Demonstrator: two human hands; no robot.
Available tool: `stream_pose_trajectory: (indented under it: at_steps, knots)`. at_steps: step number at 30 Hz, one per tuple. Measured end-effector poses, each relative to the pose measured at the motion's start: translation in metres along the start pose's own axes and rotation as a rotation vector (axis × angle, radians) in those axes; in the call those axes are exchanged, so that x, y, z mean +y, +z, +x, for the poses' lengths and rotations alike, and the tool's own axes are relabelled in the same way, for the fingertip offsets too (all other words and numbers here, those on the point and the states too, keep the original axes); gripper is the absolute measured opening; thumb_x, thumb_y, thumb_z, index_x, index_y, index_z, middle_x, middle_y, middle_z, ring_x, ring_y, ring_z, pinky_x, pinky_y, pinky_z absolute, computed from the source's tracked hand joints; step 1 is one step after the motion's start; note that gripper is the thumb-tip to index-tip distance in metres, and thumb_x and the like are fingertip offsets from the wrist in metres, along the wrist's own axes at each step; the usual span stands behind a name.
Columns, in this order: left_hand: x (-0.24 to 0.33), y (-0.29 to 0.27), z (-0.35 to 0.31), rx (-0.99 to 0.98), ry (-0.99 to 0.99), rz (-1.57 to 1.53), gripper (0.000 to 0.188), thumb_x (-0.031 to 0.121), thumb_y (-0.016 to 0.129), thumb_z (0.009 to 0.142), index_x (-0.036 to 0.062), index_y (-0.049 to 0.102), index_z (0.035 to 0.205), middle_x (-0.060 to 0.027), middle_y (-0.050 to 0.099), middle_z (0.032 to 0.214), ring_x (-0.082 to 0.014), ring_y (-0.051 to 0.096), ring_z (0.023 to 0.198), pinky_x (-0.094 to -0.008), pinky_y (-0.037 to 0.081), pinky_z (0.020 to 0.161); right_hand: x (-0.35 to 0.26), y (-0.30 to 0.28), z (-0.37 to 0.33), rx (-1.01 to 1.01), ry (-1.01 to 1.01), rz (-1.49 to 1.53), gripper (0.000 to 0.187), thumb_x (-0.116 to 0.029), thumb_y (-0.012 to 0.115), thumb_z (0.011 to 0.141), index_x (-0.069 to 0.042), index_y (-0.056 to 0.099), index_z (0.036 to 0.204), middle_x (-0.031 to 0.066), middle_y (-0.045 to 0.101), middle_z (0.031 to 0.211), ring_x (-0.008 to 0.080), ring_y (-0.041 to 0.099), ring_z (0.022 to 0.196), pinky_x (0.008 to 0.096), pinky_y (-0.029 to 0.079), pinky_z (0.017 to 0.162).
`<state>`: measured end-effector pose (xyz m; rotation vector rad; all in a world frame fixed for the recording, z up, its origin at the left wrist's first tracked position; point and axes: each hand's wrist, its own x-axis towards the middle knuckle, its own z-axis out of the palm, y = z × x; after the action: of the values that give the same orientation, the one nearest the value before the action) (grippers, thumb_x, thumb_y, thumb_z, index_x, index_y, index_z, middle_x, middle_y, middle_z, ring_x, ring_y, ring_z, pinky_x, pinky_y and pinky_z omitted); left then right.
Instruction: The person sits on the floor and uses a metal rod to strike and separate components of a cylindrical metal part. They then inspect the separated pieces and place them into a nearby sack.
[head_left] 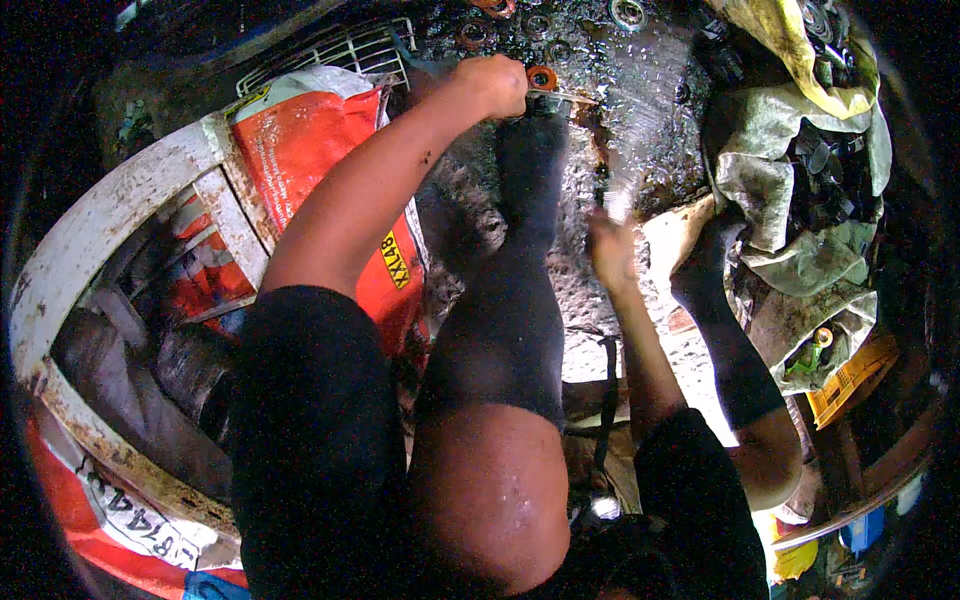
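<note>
My left hand [492,86] is closed in a fist at the far middle, beside a small orange-rimmed ring [541,78] and a thin flat metal piece [560,96]. What its fingers grip is hidden behind the knuckles. Nearer and to the right, my right hand [612,250] is smeared by motion but looks wrapped around a tool [619,200], whose pale, streaked end points away from me. Its kind is lost in the blur. Both hands are over a dark, wet, greasy work surface [655,130].
Several round metal parts [537,26] lie at the far edge. On the left stand a rusty white frame [110,215] and a red sack [300,150], with a white grille [330,55] behind. At the right, an open pale sack [760,190] holds dark scraps.
</note>
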<state>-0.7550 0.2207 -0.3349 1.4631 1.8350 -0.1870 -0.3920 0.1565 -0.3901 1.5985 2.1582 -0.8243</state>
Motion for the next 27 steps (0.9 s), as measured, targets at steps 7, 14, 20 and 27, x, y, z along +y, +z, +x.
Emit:
stream_pose_trajectory:
  at_steps: [7,14,20,27]
  knots:
    - [-0.023,-0.028,-0.005,0.115,-0.057,-0.041,0.044,0.042,0.07,0.074,0.0018,0.073,0.091,-0.0193,0.072,0.089,-0.0329,0.072,0.082,-0.0448,0.057,0.074,-0.048,-0.09,-0.033,0.086,0.307,1.277,0.034,-0.018,0.066,0.091,-0.015,0.045,0.064,-0.0056,0.037,0.048,0.0075,0.031,0.035,0.0275,0.022,0.035]
    - [-0.025,-0.022,-0.009,0.384,0.156,-0.249,0.042,0.044,0.074,0.072,0.0062,0.072,0.09,-0.0155,0.071,0.075,-0.0338,0.07,0.071,-0.0451,0.056,0.07,-0.051,-0.113,-0.028,0.104,0.319,1.304,0.037,-0.021,0.067,0.091,-0.014,0.046,0.062,-0.0047,0.038,0.048,0.007,0.033,0.035,0.0271,0.024,0.035]
    - [-0.003,0.0,-0.028,0.189,-0.009,0.061,0.028,0.028,0.071,0.07,0.0048,0.073,0.084,-0.0222,0.07,0.087,-0.0388,0.07,0.083,-0.0482,0.057,0.077,-0.047,-0.084,-0.04,0.041,0.38,1.259,0.024,-0.02,0.067,0.091,-0.011,0.055,0.072,-0.0048,0.042,0.051,0.0068,0.035,0.038,0.0265,0.024,0.037]
    - [-0.013,0.011,-0.022,0.295,0.04,0.078,0.021,0.024,0.069,0.068,0.006,0.072,0.078,-0.0206,0.07,0.085,-0.039,0.069,0.078,-0.0474,0.057,0.073,-0.047,-0.067,-0.049,-0.078,0.372,1.157,0.021,-0.017,0.067,0.091,-0.007,0.059,0.074,-0.0056,0.044,0.055,0.0043,0.037,0.047,0.0264,0.027,0.043]
